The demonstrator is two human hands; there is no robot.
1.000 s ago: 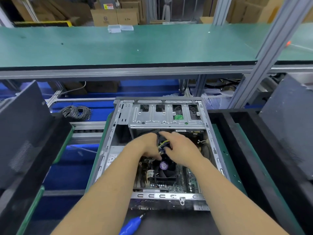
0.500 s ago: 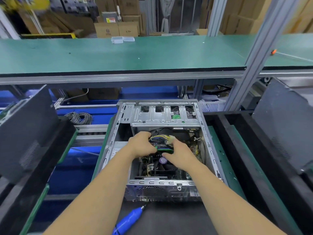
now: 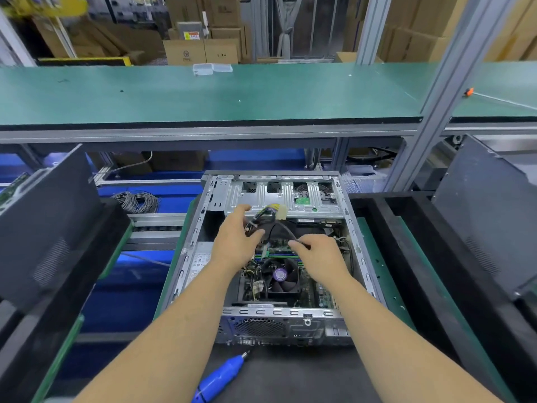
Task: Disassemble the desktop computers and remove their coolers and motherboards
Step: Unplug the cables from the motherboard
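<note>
Left hand [image 3: 236, 242] grip clamps the cable bundle [image 3: 261, 218]; right hand [image 3: 318, 255] grip pinches a black cable [image 3: 286, 229]; the cooler fan [image 3: 280, 276] sits just below both, inside the computer case [image 3: 186, 257].

Factory disassembly line: long green workbench [image 3: 203, 94] on aluminium framing [image 3: 453, 71], stacked cardboard boxes [image 3: 200, 50] behind.

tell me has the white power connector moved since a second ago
Yes. The white connector, held up on its cable bundle by the left hand, has risen away from the cooler fan toward the drive bay bracket at the case's far end.
</note>
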